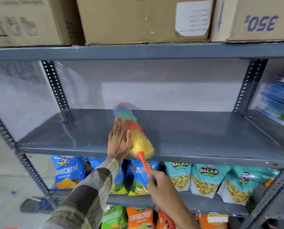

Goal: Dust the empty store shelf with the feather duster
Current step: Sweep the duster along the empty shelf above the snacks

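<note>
Grey slotted-angle racking fills the frame, and the bare grey shelf runs across its middle, backed by a pale, hazy sheet. Along the top of the frame you have cardboard boxes sitting on the tier above, the middle one with a white label at its right side. On the tier below the bare shelf, blue snack bags stand at lower left and teal snack bags at lower right; green and orange packets show at the bottom edge. Blue packs are stacked at the right edge of the frame. Your feather duster lies on the shelf just left of centre, its rainbow head reaching from the front lip toward the back, blurred at the far end, its orange handle slanting down over the front edge. Your right hand is closed round the lower end of that handle, fingers curled about it. Your left hand is spread flat, fingers straight and together, palm down on the shelf, touching the left side of the duster's head and gripping nothing; its checked sleeve runs down to lower left.
</note>
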{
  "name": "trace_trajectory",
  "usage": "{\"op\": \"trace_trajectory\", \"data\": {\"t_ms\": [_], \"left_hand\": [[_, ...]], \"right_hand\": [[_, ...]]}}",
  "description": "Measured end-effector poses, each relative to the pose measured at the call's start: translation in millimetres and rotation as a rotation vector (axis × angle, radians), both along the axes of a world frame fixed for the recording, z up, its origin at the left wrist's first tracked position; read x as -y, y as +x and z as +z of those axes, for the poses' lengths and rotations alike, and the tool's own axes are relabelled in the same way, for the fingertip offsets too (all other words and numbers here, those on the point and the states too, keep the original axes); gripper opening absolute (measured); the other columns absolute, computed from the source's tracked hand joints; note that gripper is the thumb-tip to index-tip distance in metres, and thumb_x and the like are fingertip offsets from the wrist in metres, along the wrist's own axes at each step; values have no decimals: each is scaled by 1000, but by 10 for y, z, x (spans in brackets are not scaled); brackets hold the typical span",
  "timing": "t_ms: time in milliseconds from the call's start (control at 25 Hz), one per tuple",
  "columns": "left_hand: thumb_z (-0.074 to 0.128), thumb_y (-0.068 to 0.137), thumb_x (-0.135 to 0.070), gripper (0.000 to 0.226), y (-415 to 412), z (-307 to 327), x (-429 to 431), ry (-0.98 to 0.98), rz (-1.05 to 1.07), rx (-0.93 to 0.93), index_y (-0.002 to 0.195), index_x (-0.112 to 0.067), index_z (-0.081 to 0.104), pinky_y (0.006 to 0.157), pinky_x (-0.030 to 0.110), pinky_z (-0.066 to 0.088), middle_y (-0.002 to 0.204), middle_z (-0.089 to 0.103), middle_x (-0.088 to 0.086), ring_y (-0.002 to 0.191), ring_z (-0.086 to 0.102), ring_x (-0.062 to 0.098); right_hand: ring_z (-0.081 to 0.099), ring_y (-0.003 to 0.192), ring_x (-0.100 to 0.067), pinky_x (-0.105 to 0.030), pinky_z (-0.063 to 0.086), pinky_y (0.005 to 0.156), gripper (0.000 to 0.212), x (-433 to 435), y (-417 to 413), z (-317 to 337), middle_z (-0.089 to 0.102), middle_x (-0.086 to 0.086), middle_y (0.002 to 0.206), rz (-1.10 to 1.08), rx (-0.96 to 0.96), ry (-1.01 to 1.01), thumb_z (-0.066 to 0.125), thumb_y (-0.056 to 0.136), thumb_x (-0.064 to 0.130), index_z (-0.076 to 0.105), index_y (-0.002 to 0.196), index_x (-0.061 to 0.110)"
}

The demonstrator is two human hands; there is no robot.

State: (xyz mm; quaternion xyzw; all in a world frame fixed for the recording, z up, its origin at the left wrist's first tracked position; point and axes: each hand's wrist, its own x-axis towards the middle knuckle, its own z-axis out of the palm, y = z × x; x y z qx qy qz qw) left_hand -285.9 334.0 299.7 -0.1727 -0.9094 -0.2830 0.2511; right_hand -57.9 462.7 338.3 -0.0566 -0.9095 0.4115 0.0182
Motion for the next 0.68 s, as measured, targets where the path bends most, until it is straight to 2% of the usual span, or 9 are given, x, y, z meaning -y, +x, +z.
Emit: {"op": "trace_trajectory", "data": {"t_ms": [120,200,280,360,440,520,600,680], "left_hand": [[13,101,-43,61,-76,76,442,-68,46,-37,159,-32,28,121,41,26,173,6,-4,160,1,13],[13,101,-42,61,-131,120,737,-77,87,-49,158,-31,30,120,41,26,173,8,-3,160,2,13],[14,101,-42,61,-179,120,1023,-55,155,-43,158,-30,31,120,42,26,173,10,-3,160,4,13],[13,101,-43,60,-216,91,1230,-11,219,-32,158,-30,31,122,44,26,173,10,-3,160,5,12],[14,102,-43,60,-239,54,1346,8,242,-7,158,-30,30,122,44,23,173,10,-5,160,4,11],[13,101,-44,61,-236,46,1376,-27,221,4,158,-30,30,122,42,22,173,8,-6,160,2,10],[12,101,-45,62,-264,55,1437,-72,201,-13,158,-29,30,122,39,22,173,8,-5,160,2,10],[13,100,-43,63,-301,43,1543,-99,220,-23,159,-28,30,122,36,20,173,10,-2,160,4,12]], "right_hand": [[38,43,-11,-37,35,47,45,-294,218,33,38,2,53,-56,-90,-151,42,101,29,45,133,61],[39,42,-13,-34,36,49,45,-565,411,51,40,1,49,-195,-131,-190,45,99,31,45,127,67],[49,40,-18,-34,47,51,47,-772,501,10,49,-3,45,-352,-123,-119,47,98,28,46,129,63],[60,46,-22,-34,55,58,48,-801,480,-23,60,-6,48,-405,-38,3,49,97,23,47,137,50],[59,52,-14,-17,46,51,52,-639,340,-72,59,-4,53,-367,31,88,48,98,17,41,146,34],[58,57,-14,-18,38,50,53,-374,147,-115,60,-6,62,-276,125,96,45,100,14,34,151,24],[61,64,-20,-23,32,54,55,-26,-73,-183,62,-13,72,-207,87,56,39,102,12,24,155,13],[46,51,-7,-20,32,52,63,423,-184,-147,46,-1,59,-55,32,107,35,101,15,7,157,27]]}}
